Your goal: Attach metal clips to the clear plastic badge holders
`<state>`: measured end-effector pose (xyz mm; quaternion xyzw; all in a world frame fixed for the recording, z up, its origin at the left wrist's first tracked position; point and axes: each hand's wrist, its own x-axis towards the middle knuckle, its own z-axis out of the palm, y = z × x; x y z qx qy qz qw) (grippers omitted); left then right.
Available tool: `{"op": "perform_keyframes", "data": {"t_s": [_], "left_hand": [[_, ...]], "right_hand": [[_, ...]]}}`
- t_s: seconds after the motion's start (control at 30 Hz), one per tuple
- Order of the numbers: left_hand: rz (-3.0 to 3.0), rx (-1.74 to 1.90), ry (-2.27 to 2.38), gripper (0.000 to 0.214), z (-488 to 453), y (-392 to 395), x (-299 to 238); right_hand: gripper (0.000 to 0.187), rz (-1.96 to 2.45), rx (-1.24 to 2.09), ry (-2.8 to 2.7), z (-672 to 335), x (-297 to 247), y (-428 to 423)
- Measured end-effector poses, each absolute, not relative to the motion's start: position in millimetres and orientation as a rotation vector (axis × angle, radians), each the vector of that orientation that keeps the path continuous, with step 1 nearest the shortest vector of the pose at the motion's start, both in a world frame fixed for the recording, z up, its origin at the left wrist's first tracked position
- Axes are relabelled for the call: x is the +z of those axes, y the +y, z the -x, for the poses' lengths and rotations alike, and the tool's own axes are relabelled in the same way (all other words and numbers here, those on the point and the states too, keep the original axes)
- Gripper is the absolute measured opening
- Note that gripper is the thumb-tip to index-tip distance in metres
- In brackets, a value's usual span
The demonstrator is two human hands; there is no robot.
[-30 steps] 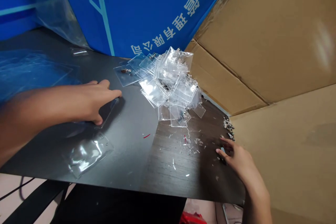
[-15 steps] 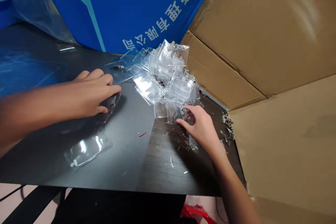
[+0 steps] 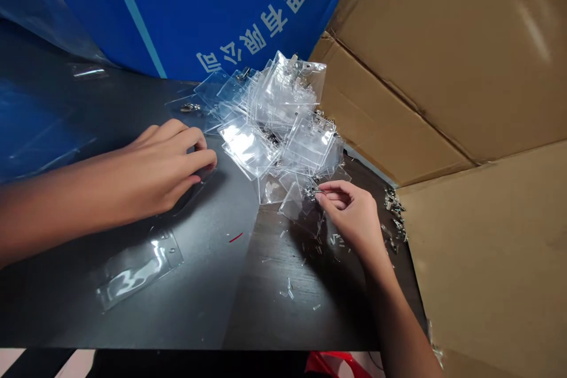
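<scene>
My left hand point(image 3: 177, 156) is curled low over the grey table, thumb and fingers closed on a clear plastic badge holder point(image 3: 194, 196) that it mostly hides. Nearer me lies another clear badge holder point(image 3: 135, 271), flat, its slotted end pointing up and right. My right hand point(image 3: 352, 207) pinches a small metal clip point(image 3: 315, 190) between thumb and forefinger. That clip appears to be on a clear badge holder point(image 3: 296, 207) at the front of the heap. Beyond both hands rises the heap of clear badge holders point(image 3: 283, 100) with metal clips among them.
Brown cardboard point(image 3: 443, 71) walls the right side and a blue cloth with white characters point(image 3: 177, 6) stands behind. Loose metal clips point(image 3: 396, 212) lie along the right edge. Small clear plastic scraps point(image 3: 290, 289) and a red sliver point(image 3: 235, 237) are scattered on the table point(image 3: 199, 307).
The right hand's fingers have closed on the clip, and its badge holder has shifted a little toward me. My left hand has moved slightly right. The whole view has shifted somewhat.
</scene>
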<state>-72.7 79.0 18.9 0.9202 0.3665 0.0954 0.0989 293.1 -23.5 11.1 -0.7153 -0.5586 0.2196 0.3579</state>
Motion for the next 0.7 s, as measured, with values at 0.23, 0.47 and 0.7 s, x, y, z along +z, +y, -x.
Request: {"op": "perform_keyframes", "data": {"t_s": [0.23,0.47,0.7], "left_hand": [[-2.773,0.478,0.938,0.026,66,79,17],[-2.79,0.635,0.802,0.026,64,85,-5],[-2.758,0.611,0.855,0.028,58,78,-9]], "right_hand": [[0.012,1.745,0.398,-1.496,-289,-1,-19],[0.029,1.775,0.236,-1.694,-300,-1,-21],[0.025,1.8,0.346,-1.695,-307,-14,-15]]}}
